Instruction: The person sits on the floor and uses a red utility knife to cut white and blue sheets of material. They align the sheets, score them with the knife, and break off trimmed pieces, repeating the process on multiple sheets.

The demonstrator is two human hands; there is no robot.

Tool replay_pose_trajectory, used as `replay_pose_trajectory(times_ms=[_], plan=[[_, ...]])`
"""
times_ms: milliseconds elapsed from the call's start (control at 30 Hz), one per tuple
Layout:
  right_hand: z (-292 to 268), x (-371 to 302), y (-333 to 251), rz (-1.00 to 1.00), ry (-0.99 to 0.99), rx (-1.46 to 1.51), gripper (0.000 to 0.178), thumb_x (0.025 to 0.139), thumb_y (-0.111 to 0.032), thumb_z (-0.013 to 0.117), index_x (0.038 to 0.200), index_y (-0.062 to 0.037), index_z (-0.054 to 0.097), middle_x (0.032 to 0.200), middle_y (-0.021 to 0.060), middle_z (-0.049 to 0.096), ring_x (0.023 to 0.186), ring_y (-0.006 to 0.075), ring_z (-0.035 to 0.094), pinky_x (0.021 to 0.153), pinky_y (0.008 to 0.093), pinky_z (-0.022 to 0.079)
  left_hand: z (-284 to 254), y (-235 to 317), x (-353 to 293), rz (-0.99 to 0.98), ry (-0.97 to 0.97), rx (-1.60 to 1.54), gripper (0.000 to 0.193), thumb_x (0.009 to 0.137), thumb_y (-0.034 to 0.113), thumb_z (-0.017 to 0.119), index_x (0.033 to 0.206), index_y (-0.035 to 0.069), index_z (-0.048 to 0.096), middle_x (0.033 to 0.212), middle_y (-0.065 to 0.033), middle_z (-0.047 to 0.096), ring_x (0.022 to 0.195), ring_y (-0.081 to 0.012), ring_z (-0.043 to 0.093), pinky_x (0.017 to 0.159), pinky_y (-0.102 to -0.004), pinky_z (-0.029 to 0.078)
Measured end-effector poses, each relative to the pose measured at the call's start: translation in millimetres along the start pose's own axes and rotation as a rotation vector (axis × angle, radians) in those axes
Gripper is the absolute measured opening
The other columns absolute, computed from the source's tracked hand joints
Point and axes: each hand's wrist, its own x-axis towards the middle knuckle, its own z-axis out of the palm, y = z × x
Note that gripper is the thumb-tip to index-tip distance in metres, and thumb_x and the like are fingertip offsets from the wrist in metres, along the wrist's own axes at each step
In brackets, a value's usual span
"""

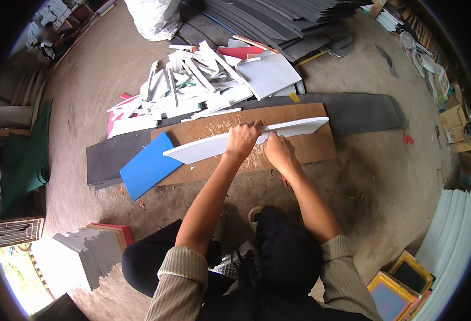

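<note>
A long white foam strip [203,149], slightly bent, is held on edge above a brown board [310,147]. My left hand [242,140] is closed around its upper edge near the middle. Right beside it, my right hand [279,147] is closed with its fingers at the same stretch of the strip. Whether a small tool sits in those fingers is hidden. A blue foam sheet [151,165] lies across the board's left end, below the strip's left tip. Under the board are dark grey sheets [364,112].
A heap of white offcuts [192,80] lies beyond the board, with a white sack [154,18] and stacked dark sheets [278,21] behind. Stacked grey sheets [88,254] stand at lower left. White panels [449,241] and yellow-framed pieces [393,294] are at right. A person [53,43] is far left.
</note>
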Motion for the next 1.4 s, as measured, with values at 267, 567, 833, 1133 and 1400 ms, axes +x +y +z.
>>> replay_pose_trajectory(times_ms=[267, 567, 833, 1133, 1400], plan=[[-3, -11, 3, 0.077, -0.088, -0.007, 0.021, 0.080, -0.012, 0.043, 0.091, 0.0037, 0.051, 0.080, 0.0241, 0.060, 0.078, 0.0386, 0.060, 0.069, 0.0462, 0.048, 0, 12, -2, -0.054, -0.011, 0.001, 0.017, 0.084, 0.026, 0.050, 0.094, 0.012, 0.053, 0.085, -0.0059, 0.062, 0.068, -0.0243, 0.063, 0.052, -0.0366, 0.049], [60, 9, 38, 0.143, -0.144, -0.031, 0.023, 0.083, -0.020, 0.047, 0.093, 0.0004, 0.049, 0.080, 0.0207, 0.061, 0.078, 0.0356, 0.060, 0.067, 0.0453, 0.048, -7, 14, -1, 0.011, 0.044, -0.043, 0.014, 0.081, 0.019, 0.054, 0.092, 0.010, 0.052, 0.080, -0.0066, 0.062, 0.064, -0.0231, 0.062, 0.048, -0.0347, 0.049], [108, 22, 64, 0.074, -0.021, -0.075, 0.023, 0.081, -0.022, 0.053, 0.091, -0.0020, 0.049, 0.070, 0.0168, 0.061, 0.069, 0.0337, 0.062, 0.062, 0.0451, 0.049, -8, 13, 3, -0.019, -0.024, -0.063, 0.017, 0.082, 0.020, 0.052, 0.096, 0.010, 0.052, 0.082, -0.0069, 0.063, 0.064, -0.0238, 0.063, 0.049, -0.0351, 0.049], [126, -16, 77, 0.063, 0.044, -0.003, 0.023, 0.081, -0.020, 0.049, 0.096, -0.0029, 0.046, 0.073, 0.0218, 0.061, 0.069, 0.0378, 0.060, 0.061, 0.0477, 0.048, -3, 20, -4, -0.132, -0.049, -0.006, 0.020, 0.083, 0.023, 0.052, 0.100, 0.014, 0.052, 0.089, -0.0086, 0.063, 0.072, -0.0270, 0.063, 0.059, -0.0380, 0.050], [99, -7, 90, 0.000, -0.057, -0.120, 0.026, 0.082, -0.027, 0.046, 0.096, -0.0055, 0.052, 0.078, 0.0215, 0.061, 0.074, 0.0373, 0.060, 0.067, 0.0485, 0.047, -16, 3, 4, -0.110, -0.120, -0.055, 0.027, 0.080, 0.029, 0.056, 0.102, 0.015, 0.054, 0.084, -0.0103, 0.063, 0.074, -0.0290, 0.062, 0.062, -0.0389, 0.050]])
